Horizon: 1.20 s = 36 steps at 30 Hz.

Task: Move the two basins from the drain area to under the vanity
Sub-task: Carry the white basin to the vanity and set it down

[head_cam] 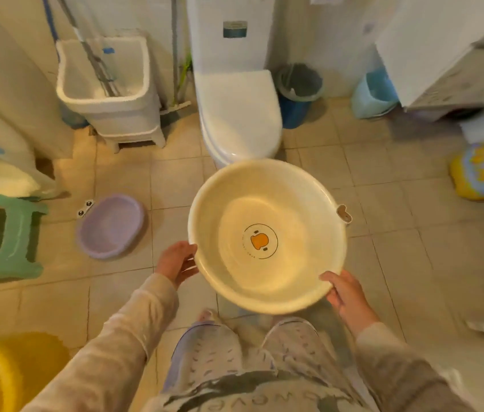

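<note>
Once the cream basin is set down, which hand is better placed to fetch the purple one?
Probably the left hand: the purple basin lies on the floor to its left, while the right hand grips the cream basin's opposite rim.

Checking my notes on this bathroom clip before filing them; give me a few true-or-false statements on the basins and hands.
1. Both hands hold the cream basin. True: left hand, right hand on its rim.
2. The purple basin is stacked inside it. False: it lies on the floor, apart.
3. The cream basin holds water. False: it looks empty.
4. The toilet lid is shut. True.
</note>
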Motion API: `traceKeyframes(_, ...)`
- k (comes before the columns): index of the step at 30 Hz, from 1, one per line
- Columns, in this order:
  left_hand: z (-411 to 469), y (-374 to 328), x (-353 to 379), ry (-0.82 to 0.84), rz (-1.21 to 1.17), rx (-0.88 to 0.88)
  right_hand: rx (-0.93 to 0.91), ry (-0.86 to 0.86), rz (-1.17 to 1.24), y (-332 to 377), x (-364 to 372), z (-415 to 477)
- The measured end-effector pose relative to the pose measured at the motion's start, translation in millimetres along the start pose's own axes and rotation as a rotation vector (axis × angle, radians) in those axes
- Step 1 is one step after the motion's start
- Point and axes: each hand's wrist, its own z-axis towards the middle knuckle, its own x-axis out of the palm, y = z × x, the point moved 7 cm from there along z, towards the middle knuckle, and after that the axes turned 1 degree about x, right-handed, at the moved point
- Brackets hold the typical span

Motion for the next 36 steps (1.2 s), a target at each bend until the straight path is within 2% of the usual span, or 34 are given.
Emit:
traceKeyframes(7,19.4,8.0,137.8,0.121,0.212,-0.034,0.004,-0.086,0.285,6.2,-108.8,24.8)
traceKeyframes(19,30.3,24.8,403.2,0.208,0.352,-0.052,-0.057,-0.23,0.413,118.9,-290.0,105.6)
traceKeyframes(25,37.7,12.2,513.6,0.277,0.445,-0.022,-0.132,-0.257,0.533,159.8,-340.9,128.4)
traceKeyframes(28,50.3,10.2,560.7,0.292,0.492,-0.024,-0.099,-0.355,0.58,170.3,-364.4,144.9)
traceKeyframes(36,89.6,3.3,694.4,0.352,0.601,-0.084,-0.058,-0.44,0.658,223.6,-426.4,201.0)
